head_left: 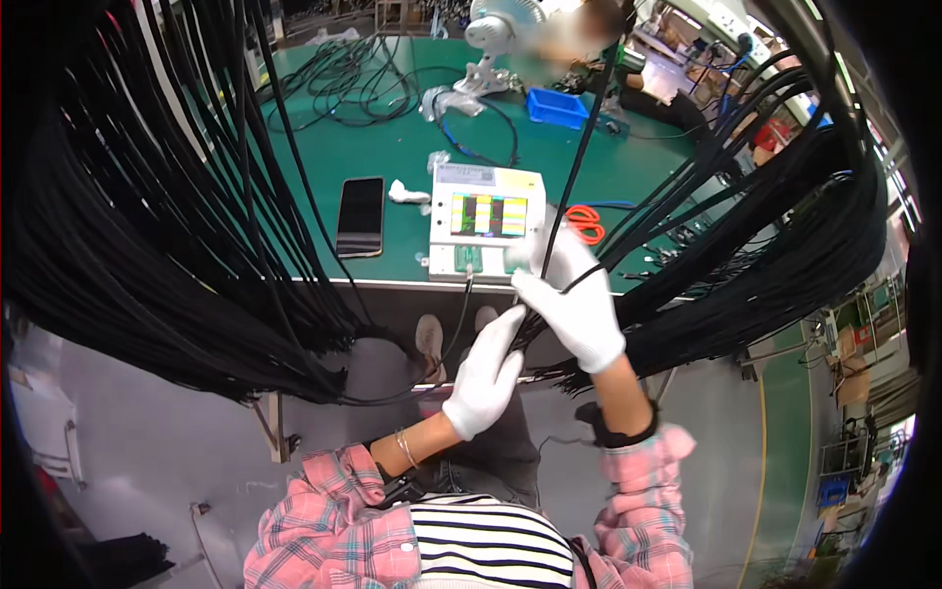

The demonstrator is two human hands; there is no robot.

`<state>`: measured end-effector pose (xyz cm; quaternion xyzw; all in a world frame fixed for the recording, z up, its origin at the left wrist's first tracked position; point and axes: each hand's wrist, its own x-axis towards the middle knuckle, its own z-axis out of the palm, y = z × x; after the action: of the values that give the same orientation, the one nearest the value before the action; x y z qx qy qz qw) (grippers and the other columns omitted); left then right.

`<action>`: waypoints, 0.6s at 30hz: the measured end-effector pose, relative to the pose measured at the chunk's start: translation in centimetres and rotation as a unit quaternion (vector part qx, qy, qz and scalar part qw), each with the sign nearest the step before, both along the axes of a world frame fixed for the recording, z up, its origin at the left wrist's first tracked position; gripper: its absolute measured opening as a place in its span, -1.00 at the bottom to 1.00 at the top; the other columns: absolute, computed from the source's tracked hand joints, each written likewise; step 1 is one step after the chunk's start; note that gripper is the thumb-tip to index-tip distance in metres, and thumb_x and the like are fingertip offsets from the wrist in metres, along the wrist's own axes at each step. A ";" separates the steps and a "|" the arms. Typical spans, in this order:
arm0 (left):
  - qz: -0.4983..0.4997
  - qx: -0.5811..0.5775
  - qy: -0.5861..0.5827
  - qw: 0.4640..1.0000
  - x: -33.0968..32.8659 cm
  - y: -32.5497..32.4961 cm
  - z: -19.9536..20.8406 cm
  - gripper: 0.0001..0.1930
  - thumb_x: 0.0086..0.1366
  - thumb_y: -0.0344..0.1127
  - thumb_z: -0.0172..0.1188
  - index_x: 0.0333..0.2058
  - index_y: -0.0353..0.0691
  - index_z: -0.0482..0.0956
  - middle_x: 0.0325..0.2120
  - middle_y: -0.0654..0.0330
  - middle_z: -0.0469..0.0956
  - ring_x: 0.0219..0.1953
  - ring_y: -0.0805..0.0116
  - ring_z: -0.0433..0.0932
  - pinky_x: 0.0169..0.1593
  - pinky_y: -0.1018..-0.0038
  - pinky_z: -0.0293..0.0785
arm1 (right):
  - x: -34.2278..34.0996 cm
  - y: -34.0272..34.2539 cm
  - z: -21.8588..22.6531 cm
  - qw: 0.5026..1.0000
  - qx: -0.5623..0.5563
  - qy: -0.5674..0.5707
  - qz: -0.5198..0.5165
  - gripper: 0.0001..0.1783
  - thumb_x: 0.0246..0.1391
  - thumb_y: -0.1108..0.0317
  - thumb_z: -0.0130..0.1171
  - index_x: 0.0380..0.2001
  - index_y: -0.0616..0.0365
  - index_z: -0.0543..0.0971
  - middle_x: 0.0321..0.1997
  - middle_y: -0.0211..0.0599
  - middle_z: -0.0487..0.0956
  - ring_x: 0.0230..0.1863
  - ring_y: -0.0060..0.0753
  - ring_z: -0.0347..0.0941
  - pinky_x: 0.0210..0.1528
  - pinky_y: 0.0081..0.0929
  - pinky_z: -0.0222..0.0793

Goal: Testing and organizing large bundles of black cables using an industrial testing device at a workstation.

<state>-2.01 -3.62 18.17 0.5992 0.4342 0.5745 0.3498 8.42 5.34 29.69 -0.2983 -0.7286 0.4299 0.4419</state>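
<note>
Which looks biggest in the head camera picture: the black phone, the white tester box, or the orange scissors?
1. White tester box
2. Black phone
3. Orange scissors, though only the handles show clearly.
All lie at a similar depth on the green table, so the order seems fair.

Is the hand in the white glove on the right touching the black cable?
Touching. The head view shows the right hand with its gloved fingers closed around the thin black cable, which runs up from the grip.
</note>
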 end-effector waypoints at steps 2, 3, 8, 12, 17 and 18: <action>-0.027 -0.082 -0.080 0.993 -0.1 -2.4 -3.7 -0.58 0.33 -0.41 -0.06 0.14 -0.40 0.29 0.05 -0.10 0.40 0.06 0.06 0.46 0.12 0.29 0.40 | 1.6 -0.6 -7.0 0.968 -0.248 0.037 0.034 -0.71 0.17 0.40 0.12 -0.06 0.31 0.51 -0.42 -0.41 0.54 -0.38 -0.68 0.41 -0.27 -0.65 0.34; -0.050 -0.154 -0.137 0.977 0.0 -3.1 -6.4 -0.61 0.36 -0.37 -0.08 0.13 -0.40 0.29 0.02 -0.12 0.41 0.01 0.02 0.50 0.07 0.25 0.46 | 1.8 -1.4 -9.1 0.964 -0.263 0.024 0.017 -0.75 0.21 0.37 0.09 -0.12 0.31 0.55 -0.52 -0.47 0.52 -0.48 -0.74 0.37 -0.37 -0.69 0.31; -0.136 -0.513 -0.565 0.632 -0.2 0.1 -17.0 -0.58 0.45 -0.07 -0.19 -0.01 -0.37 0.27 -0.07 -0.19 0.46 -0.16 -0.13 0.55 -0.04 0.09 0.53 | 1.9 -7.6 -11.8 0.939 -0.336 -0.012 0.077 -0.78 0.19 0.37 0.05 -0.26 0.27 0.62 -0.59 -0.53 0.47 -0.56 -0.75 0.27 -0.47 -0.71 0.20; -0.090 -0.567 -0.488 0.658 0.2 2.7 -16.4 -0.75 0.46 -0.18 -0.20 -0.17 -0.20 0.37 -0.54 0.21 0.43 -0.64 0.42 0.34 -0.63 0.50 0.27 | 3.3 -11.9 -10.2 0.892 -0.356 -0.134 0.245 -0.77 0.03 0.53 0.07 -0.23 0.21 0.62 -0.35 -0.36 0.59 -0.40 -0.56 0.43 -0.26 -0.59 0.39; -0.058 -0.443 -0.343 0.826 1.1 0.5 -11.0 -0.76 0.45 -0.29 -0.22 -0.10 -0.22 0.41 -0.62 0.30 0.37 -0.79 0.62 0.17 -0.78 0.64 0.02 | 5.7 -8.6 -14.0 0.928 0.133 -0.347 -0.026 -0.62 -0.09 0.58 0.09 -0.12 0.17 0.54 -0.29 -0.12 0.56 -0.14 -0.03 0.49 -0.03 -0.32 0.39; -0.034 -0.427 -0.320 0.845 1.4 0.1 -9.5 -0.74 0.43 -0.30 -0.18 -0.10 -0.32 0.41 -0.65 0.24 0.41 -0.83 0.60 0.20 -0.81 0.63 0.04 | 5.5 -8.3 -14.5 0.948 0.038 -0.300 -0.097 -0.67 0.00 0.53 0.09 -0.10 0.21 0.54 -0.28 -0.15 0.57 -0.18 -0.14 0.51 -0.06 -0.40 0.40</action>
<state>-0.64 -3.48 8.65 0.1873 0.4801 0.4799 0.7100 13.88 -3.00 15.22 -0.4658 -0.8109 0.2479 0.2530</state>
